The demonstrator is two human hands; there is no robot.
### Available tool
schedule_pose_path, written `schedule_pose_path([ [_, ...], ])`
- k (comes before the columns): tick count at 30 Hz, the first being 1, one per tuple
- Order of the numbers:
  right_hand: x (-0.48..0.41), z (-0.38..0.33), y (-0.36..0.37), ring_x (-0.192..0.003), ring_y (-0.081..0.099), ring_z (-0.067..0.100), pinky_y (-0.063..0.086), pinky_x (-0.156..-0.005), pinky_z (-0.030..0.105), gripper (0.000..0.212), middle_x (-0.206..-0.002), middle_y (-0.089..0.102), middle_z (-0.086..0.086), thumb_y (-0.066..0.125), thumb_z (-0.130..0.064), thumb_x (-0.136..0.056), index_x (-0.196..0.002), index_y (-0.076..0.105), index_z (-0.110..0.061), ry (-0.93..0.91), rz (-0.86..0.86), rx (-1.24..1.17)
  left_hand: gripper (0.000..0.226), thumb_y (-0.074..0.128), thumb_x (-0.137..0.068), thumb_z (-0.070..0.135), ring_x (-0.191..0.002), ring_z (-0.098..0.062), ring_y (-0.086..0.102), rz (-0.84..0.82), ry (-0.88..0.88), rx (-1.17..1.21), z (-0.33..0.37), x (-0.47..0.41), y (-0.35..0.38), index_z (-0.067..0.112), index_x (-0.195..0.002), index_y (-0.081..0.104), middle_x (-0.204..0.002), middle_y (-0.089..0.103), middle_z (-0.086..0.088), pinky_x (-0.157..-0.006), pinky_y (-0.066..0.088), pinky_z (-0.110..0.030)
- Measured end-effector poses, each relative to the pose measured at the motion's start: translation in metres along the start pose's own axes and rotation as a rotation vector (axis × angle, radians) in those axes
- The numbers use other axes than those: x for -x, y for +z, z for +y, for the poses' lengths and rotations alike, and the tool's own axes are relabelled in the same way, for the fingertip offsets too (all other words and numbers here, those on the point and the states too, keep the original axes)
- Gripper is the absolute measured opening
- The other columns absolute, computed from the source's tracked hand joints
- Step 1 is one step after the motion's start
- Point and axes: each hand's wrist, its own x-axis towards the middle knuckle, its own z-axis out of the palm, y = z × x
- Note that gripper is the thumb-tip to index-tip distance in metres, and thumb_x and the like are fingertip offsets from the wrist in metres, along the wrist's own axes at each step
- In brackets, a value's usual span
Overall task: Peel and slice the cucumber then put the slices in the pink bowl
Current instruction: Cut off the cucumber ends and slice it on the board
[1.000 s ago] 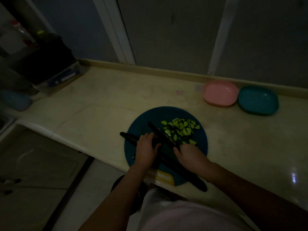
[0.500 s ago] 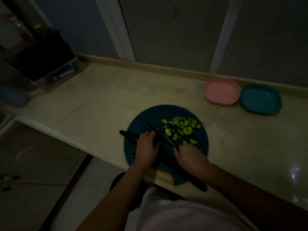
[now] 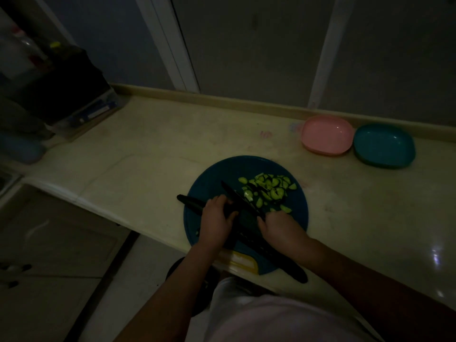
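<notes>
Light very dim; fine detail poor.

Board (image 3: 209,178): round, blue, at the near edge of the counter (image 3: 148,149), with a yellow tab (image 3: 243,262) at its near rim.

Cucumber (image 3: 191,202): long, dark, lay diagonally across the board. Its far-left end overhung the left rim and its near-right end reached past the counter edge.

Left hand (image 3: 217,218): fingers curled over the cucumber near the board's centre, clamping it down.

Right hand (image 3: 281,228): closed around the handle of the knife (image 3: 237,196). The blade pointed away and to the left, between the left hand's fingertips and the slices. Could not tell whether the edge touched the cucumber.

Slices (image 3: 269,191): loose green heap on the far-right part of the board, just beside the blade. All were on the board.

Pink bowl (image 3: 327,134): on the counter at the back ledge, far right of the board and well apart from it. No slices visible inside.

Teal bowl (image 3: 383,145): immediately right of the pink bowl, rims touching or nearly so.
</notes>
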Motion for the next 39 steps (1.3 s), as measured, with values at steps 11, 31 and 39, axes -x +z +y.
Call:
schedule_pose_path([
  [11, 0.006, -0.002, -0.007, -0.044, 0.033, 0.005, 0.023, -0.040, 0.019, 0.048, -0.052, 0.036, -0.002, 0.038, -0.028, -0.100, -0.053, 0.034, -0.016, -0.060, -0.007, -0.064, 0.020, 0.069, -0.080, 0.013, -0.091, -0.024, 0.048, 0.006, 0.008, -0.020, 0.002, 0.001, -0.002, 0.005, -0.095, 0.059, -0.093, 0.058, -0.011, -0.066, 0.024, -0.023],
  [31, -0.002, 0.004, 0.000, -0.046, 0.035, 0.005, 0.023, -0.040, 0.020, 0.048, -0.054, 0.038, -0.003, 0.038, -0.027, -0.100, -0.053, 0.035, -0.017, -0.029, -0.018, -0.040, 0.022, 0.066, -0.080, 0.007, -0.098, -0.024, 0.049, -0.012, 0.025, -0.001, -0.002, 0.006, -0.002, 0.003, -0.101, 0.061, -0.103, 0.053, -0.014, -0.077, 0.029, -0.017],
  [39, 0.002, 0.005, 0.004, -0.045, 0.034, 0.005, 0.024, -0.041, 0.021, 0.048, -0.054, 0.038, -0.002, 0.039, -0.029, -0.099, -0.054, 0.036, -0.015, -0.033, -0.015, -0.087, 0.019, 0.061, -0.084, 0.006, -0.098, -0.024, 0.047, -0.037, 0.042, -0.015, 0.000, 0.006, -0.005, 0.005, -0.103, 0.059, -0.100, 0.053, -0.012, -0.074, 0.028, -0.019],
])
